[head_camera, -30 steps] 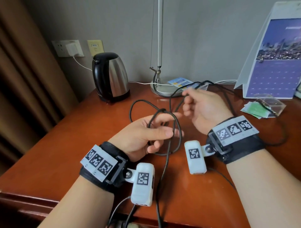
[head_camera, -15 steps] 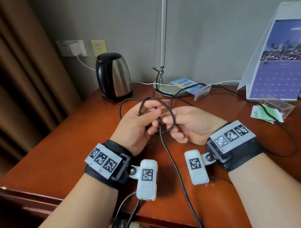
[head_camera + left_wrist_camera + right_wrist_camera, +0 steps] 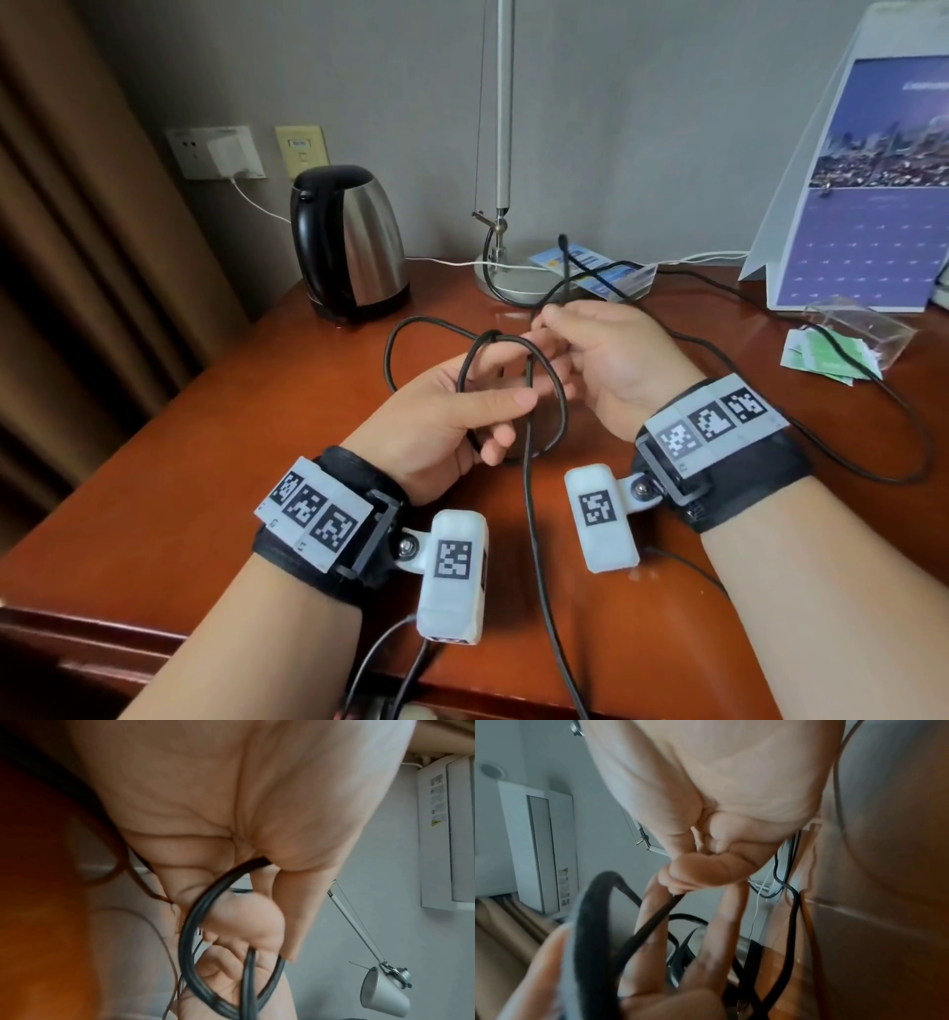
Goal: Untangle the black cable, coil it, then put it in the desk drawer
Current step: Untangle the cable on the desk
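Lower centre of the head view: one strand of the black cable (image 3: 534, 539) runs off the near desk (image 3: 154, 503) edge and up between the two wrists. Left hand (image 3: 436, 411), centre frame — fingers curled round a loop of the cable, thumb laid across it; grip closed on the loop, which hangs round the fingers and dips below them. The left wrist view shows the same loop (image 3: 195, 923) coming out from the curled fingers (image 3: 244, 914). Right hand (image 3: 611, 360), just right of centre and touching distance from the left — fingertips pinch a strand at the top of the loop; in the right wrist view the strand (image 3: 654, 921) leaves the pinched fingertips (image 3: 706, 870), so grip closed on the cable. More cable arcs left of the hands on the desk and another long run sweeps out to the right edge of the frame. A free cable end sticks up just beyond the right hand, near the lamp base (image 3: 508, 277). Farther back, upper left: kettle (image 3: 344, 241), wall sockets (image 3: 215, 151) with a white charger. Upper right: calendar (image 3: 873, 180), clear plastic box (image 3: 862, 329) and green packets (image 3: 816, 354) in front of it. Drawer not in view.
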The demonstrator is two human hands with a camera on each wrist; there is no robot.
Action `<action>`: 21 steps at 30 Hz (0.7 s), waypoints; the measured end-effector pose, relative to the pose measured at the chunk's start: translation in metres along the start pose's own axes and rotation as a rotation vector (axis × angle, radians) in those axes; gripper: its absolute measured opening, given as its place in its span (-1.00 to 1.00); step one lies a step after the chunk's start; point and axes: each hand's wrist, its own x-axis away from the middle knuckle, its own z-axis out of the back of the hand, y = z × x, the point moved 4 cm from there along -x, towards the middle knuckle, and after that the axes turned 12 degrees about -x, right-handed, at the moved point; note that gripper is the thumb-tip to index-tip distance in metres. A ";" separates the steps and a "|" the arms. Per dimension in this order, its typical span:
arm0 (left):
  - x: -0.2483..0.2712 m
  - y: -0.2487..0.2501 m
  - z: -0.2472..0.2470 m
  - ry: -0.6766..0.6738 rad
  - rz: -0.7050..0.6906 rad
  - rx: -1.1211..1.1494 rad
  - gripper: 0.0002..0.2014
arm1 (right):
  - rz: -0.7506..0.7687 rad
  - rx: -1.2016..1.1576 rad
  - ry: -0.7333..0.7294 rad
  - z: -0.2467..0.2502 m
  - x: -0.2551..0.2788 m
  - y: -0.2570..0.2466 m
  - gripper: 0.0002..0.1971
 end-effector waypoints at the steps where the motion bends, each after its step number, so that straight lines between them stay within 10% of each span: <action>1: 0.002 -0.001 -0.002 -0.041 0.025 -0.014 -0.55 | 0.036 -0.023 0.055 0.004 -0.002 -0.003 -0.78; 6: 0.005 0.002 -0.006 -0.069 -0.031 -0.122 -0.84 | 0.113 -0.056 0.225 0.023 -0.009 -0.008 -0.83; 15: -0.002 0.009 0.015 0.289 -0.139 0.108 -0.74 | -0.377 0.170 -0.481 -0.019 0.021 0.017 -0.78; 21: -0.004 0.005 0.012 0.214 -0.122 0.024 -0.75 | -0.322 0.227 -0.424 -0.019 0.018 0.016 -0.80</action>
